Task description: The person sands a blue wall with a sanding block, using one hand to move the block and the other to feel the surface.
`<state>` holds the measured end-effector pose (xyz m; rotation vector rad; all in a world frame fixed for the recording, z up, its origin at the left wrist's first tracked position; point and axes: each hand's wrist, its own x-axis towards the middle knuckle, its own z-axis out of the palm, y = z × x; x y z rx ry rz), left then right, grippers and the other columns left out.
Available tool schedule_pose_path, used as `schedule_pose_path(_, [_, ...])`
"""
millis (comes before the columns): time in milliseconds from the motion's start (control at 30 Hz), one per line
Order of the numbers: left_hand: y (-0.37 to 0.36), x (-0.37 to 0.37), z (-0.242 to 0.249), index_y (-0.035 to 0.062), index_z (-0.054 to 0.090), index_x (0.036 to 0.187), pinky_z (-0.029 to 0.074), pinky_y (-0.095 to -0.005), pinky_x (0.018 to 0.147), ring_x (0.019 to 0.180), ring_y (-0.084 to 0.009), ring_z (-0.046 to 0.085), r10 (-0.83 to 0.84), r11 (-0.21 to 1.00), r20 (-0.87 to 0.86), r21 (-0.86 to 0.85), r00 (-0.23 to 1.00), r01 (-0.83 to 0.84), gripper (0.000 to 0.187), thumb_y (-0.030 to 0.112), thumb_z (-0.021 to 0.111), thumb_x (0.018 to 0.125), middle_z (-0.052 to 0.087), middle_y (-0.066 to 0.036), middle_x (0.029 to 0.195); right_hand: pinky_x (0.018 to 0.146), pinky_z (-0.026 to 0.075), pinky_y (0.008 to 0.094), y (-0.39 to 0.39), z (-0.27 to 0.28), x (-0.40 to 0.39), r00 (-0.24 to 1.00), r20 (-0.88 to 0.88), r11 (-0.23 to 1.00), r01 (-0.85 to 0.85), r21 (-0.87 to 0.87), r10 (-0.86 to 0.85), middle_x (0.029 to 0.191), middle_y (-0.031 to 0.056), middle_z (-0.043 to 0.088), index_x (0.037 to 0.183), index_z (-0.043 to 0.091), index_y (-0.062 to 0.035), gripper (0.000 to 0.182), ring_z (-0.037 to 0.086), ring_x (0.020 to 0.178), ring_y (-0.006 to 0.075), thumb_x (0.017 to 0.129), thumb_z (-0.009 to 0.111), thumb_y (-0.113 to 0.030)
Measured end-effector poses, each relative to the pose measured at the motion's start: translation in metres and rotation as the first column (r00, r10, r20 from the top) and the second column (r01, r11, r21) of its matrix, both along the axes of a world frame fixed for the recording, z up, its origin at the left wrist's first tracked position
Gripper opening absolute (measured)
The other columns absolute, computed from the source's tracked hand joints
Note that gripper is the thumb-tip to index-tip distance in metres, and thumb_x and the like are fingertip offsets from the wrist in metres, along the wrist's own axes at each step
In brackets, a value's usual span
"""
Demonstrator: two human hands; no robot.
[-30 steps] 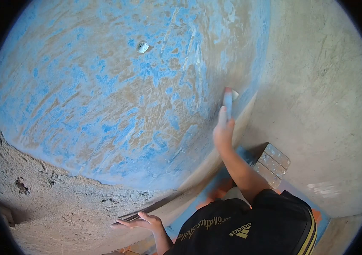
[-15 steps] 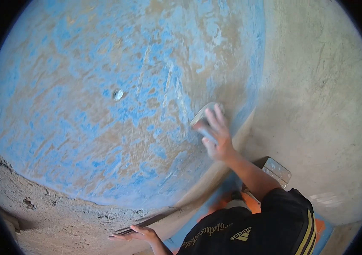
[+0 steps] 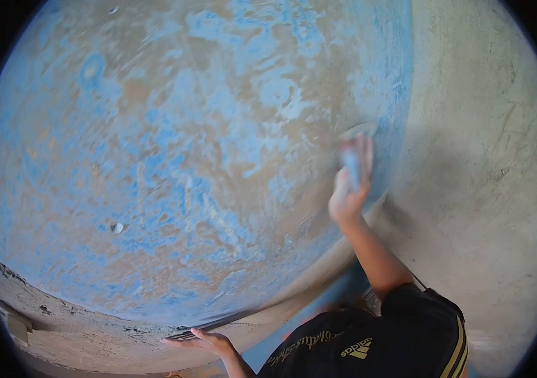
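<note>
My right hand [image 3: 353, 173] is blurred by motion, with its fingers over a flat pad-like tool [image 3: 358, 133] against the blue and brown mottled wall [image 3: 218, 145], near its right edge. The tool's exact shape is smeared. At the bottom, my left hand [image 3: 208, 342] is by the wall's rough lower edge, palm up and fingers stretched out. Something thin and dark runs beside its fingers; whether the hand touches it I cannot tell.
Bare grey-beige wall [image 3: 476, 157] spreads along the right side. A rough strip of wall [image 3: 92, 340] lies along the bottom left, with a small box-like fixture [image 3: 17, 326]. A small round metallic spot [image 3: 117, 227] is on the blue wall.
My right hand has moved up and right across the wall with the tool. The view has shifted, so the metallic spot appears lower and further left. My left hand remains near the bottom.
</note>
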<state>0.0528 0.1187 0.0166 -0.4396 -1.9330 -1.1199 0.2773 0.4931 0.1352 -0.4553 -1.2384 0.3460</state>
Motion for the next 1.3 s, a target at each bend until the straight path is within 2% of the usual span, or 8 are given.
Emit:
schedule_pose_path(133, [0.025, 0.018, 0.001, -0.0017, 0.005, 0.164, 0.01, -0.0565, 0.126, 0.158, -0.0423, 0.007, -0.001, 1.0, 0.053, -0.015, 0.999, 0.002, 0.086, 0.052, 0.042, 0.108, 0.003, -0.028, 0.17, 0.115, 0.036, 0.063, 0.01, 0.008, 0.027, 0.873, 0.393, 0.802, -0.002, 0.597, -0.29, 0.148, 0.0139, 0.058, 0.129, 0.072, -0.0112, 0.036, 0.045, 0.141, 0.0458, 0.094, 0.066, -0.016])
schedule_pose_path(400, [0.068, 0.055, -0.012, -0.0008, 0.009, 0.164, 0.01, -0.056, 0.126, 0.158, -0.0411, 0.009, 0.022, 1.0, 0.084, 0.01, 0.996, -0.023, 0.085, 0.05, 0.047, 0.108, 0.008, -0.027, 0.169, 0.113, 0.042, 0.0499, 0.033, 0.0, 0.041, 0.883, 0.391, 0.807, -0.023, 0.59, -0.261, 0.149, 0.0126, 0.058, 0.124, 0.073, -0.0042, 0.035, 0.039, 0.147, 0.0361, 0.096, 0.065, -0.024])
schedule_pose_path(600, [0.077, 0.067, -0.013, -0.0002, 0.009, 0.164, 0.01, -0.0563, 0.126, 0.158, -0.0412, 0.009, -0.013, 1.0, 0.115, 0.023, 0.993, 0.01, 0.086, 0.051, 0.047, 0.107, 0.009, -0.027, 0.169, 0.105, 0.047, 0.0413, 0.063, 0.042, 0.052, 1.0, 0.013, 0.981, -0.005, 0.195, 0.003, 0.134, 0.0012, 0.068, 0.118, 0.078, -0.0267, 0.025, 0.054, 0.128, 0.027, 0.097, 0.066, -0.032])
schedule_pose_path(733, [0.084, 0.072, -0.012, 0.0008, 0.009, 0.165, 0.012, -0.058, 0.125, 0.158, -0.0429, 0.01, 0.013, 0.999, 0.114, -0.032, 0.993, -0.009, 0.085, 0.052, 0.045, 0.107, 0.008, -0.027, 0.17, 0.098, 0.051, 0.0474, 0.048, 0.041, 0.055, 0.923, 0.36, 0.827, -0.098, 0.554, -0.132, 0.131, 0.0075, 0.068, 0.116, 0.078, -0.0163, 0.025, 0.057, 0.124, 0.0281, 0.099, 0.061, -0.021])
schedule_pose_path(833, [0.088, 0.072, -0.01, 0.0015, 0.01, 0.165, 0.012, -0.059, 0.125, 0.157, -0.0432, 0.01, 0.023, 1.0, 0.126, 0.0, 0.992, -0.023, 0.084, 0.052, 0.045, 0.107, 0.009, -0.027, 0.17, 0.096, 0.054, 0.0545, 0.077, 0.055, 0.06, 0.989, 0.133, 0.849, -0.117, 0.515, 0.056, 0.142, 0.0115, 0.062, 0.126, 0.07, -0.0021, 0.031, 0.055, 0.131, 0.0322, 0.1, 0.055, -0.009])
schedule_pose_path(933, [0.089, 0.077, -0.011, 0.0002, 0.011, 0.164, 0.012, -0.0563, 0.126, 0.157, -0.0411, 0.012, -0.004, 1.0, 0.13, 0.025, 0.992, 0.0, 0.082, 0.049, 0.046, 0.108, 0.011, -0.027, 0.169, 0.101, 0.051, 0.0542, 0.089, 0.055, 0.056, 0.997, -0.051, 0.974, -0.051, 0.22, 0.063, 0.145, 0.0119, 0.06, 0.136, 0.064, -0.0032, 0.038, 0.051, 0.138, 0.0354, 0.099, 0.057, -0.01])
schedule_pose_path(1067, [0.09, 0.082, -0.013, 0.0008, 0.011, 0.164, 0.012, -0.0565, 0.126, 0.157, -0.041, 0.012, 0.01, 1.0, 0.139, -0.019, 0.99, -0.008, 0.082, 0.049, 0.047, 0.108, 0.011, -0.026, 0.17, 0.114, 0.04, 0.051, 0.065, 0.037, 0.066, 0.888, 0.426, 0.794, -0.129, 0.594, -0.175, 0.144, 0.0128, 0.062, 0.131, 0.068, 0.0003, 0.037, 0.047, 0.141, 0.0395, 0.1, 0.058, -0.016])
schedule_pose_path(1300, [0.093, 0.091, -0.016, 0.0018, 0.011, 0.165, 0.016, -0.0605, 0.124, 0.157, -0.0439, 0.013, 0.016, 0.999, 0.178, -0.043, 0.984, -0.009, 0.085, 0.054, 0.045, 0.107, 0.011, -0.027, 0.169, 0.114, 0.039, 0.0527, 0.068, 0.066, 0.059, 0.993, 0.106, 0.947, 0.015, 0.321, -0.051, 0.145, 0.0073, 0.063, 0.124, 0.075, -0.0189, 0.031, 0.049, 0.138, 0.0376, 0.093, 0.068, -0.02])
